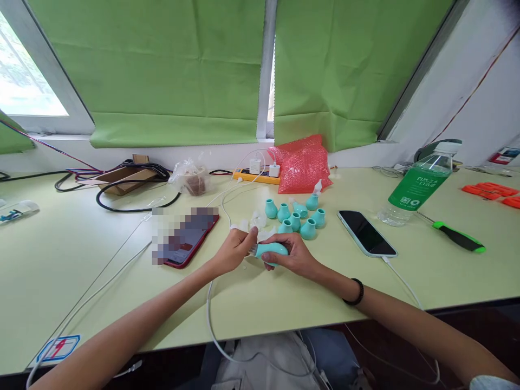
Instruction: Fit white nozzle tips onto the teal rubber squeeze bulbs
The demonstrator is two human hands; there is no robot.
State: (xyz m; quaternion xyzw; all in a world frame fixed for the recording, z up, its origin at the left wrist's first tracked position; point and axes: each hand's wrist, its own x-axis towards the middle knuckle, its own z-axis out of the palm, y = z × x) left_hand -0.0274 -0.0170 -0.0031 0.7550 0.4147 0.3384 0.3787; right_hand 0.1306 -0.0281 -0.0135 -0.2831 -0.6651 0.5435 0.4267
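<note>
My right hand (298, 257) is wrapped round a teal rubber bulb (271, 249), which lies on its side just above the table. At the bulb's left end, my left hand (232, 250) is closed with thumb and fingers pinched on a clear tip (252, 251); most of that tip is hidden by the fingers. Beyond the hands stand several teal bulbs (309, 229) with open necks. One bulb at the back (312, 201) carries a clear pointed tip (318, 186). Loose translucent pieces (259, 219) lie just behind my left hand.
A red-cased phone (190, 241) lies left, a charging phone (368, 233) right. Past it are a tilted water bottle (418, 187) and a screwdriver (459, 236). Red bubble wrap (304, 165) and a power strip (244, 175) sit at the back. A white cable (209, 309) crosses the table's front edge.
</note>
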